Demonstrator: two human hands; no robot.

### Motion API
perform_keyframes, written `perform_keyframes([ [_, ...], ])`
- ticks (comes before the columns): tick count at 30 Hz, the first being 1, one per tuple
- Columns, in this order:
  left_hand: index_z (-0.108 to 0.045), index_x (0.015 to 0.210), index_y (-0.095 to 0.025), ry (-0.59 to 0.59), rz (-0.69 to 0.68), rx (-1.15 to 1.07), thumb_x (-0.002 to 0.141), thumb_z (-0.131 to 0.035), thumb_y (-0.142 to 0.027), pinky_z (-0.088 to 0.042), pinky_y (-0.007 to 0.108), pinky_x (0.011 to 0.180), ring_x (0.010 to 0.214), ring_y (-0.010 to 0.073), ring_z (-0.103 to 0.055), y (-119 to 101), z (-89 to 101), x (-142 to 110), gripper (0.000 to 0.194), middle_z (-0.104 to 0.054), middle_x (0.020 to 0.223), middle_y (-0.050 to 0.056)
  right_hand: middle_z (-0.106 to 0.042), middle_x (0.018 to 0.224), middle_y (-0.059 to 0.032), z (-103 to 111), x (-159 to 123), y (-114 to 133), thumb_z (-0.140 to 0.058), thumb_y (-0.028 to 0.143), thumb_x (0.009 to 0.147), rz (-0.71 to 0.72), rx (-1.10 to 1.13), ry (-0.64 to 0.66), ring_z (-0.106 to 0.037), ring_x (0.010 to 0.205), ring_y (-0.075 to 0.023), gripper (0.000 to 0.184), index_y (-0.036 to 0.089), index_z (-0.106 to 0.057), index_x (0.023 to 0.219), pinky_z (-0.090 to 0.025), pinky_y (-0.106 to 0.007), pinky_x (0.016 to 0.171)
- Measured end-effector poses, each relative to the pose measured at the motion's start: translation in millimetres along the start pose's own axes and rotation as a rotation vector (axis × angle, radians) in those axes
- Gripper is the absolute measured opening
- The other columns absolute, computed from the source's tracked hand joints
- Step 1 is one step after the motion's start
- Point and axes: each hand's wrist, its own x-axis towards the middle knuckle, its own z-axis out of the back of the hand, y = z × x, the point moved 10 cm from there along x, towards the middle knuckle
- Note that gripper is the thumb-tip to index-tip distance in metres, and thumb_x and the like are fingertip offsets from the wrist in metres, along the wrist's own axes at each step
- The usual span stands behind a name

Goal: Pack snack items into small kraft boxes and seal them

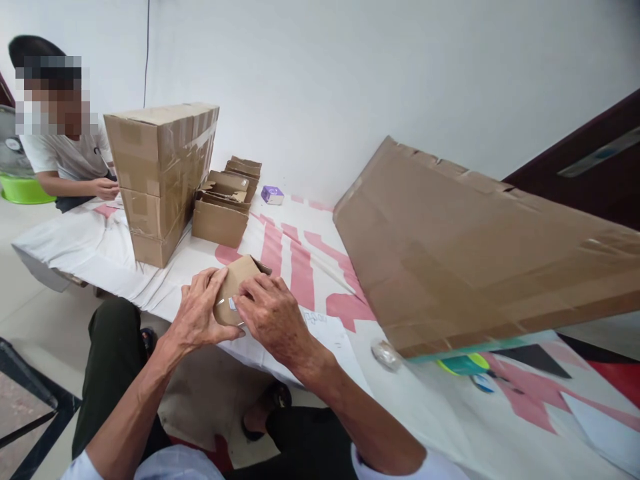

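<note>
My left hand [200, 311] and my right hand [270, 315] both grip a small brown cardboard box [239, 275] at the near edge of a low surface covered with a white and pink sheet [295, 260]. My left fingers wrap its left side. My right fingers press on its front, near a small white label. One flap of the box sticks up at its top right.
A tall taped stack of cartons [160, 177] stands at the left, with open small boxes [223, 210] beside it. A big flat carton [480, 253] fills the right. Another person [65, 157] sits at the far left. A small purple box [273, 195] lies near the wall.
</note>
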Motion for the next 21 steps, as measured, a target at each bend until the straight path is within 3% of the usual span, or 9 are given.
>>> perform_keyframes([
  [10, -0.038, 0.16, -0.029, -0.005, -0.006, 0.014, 0.066, -0.087, -0.041, -0.041, 0.059, 0.106, 0.139, 0.0469, -0.045, -11.5, -1.2, 4.5, 0.108, -0.048, 0.152, 0.02, -0.072, 0.1, -0.006, 0.0, -11.2, -7.4, -0.072, 0.018, 0.094, -0.052, 0.146, 0.075, -0.059, 0.101, -0.0248, 0.008, 0.022, -0.07, 0.088, -0.041, -0.04, 0.09],
  [21, -0.036, 0.16, -0.025, 0.024, 0.014, 0.1, 0.064, -0.087, -0.041, -0.042, 0.057, 0.104, 0.141, 0.0451, -0.046, -19.1, -2.1, 7.1, 0.11, -0.048, 0.155, 0.021, -0.07, 0.091, -0.006, -4.0, -7.9, -13.8, -0.067, 0.012, 0.097, -0.053, 0.105, 0.097, -0.056, 0.095, -0.023, 0.018, 0.02, -0.073, 0.083, -0.037, -0.038, 0.086],
])
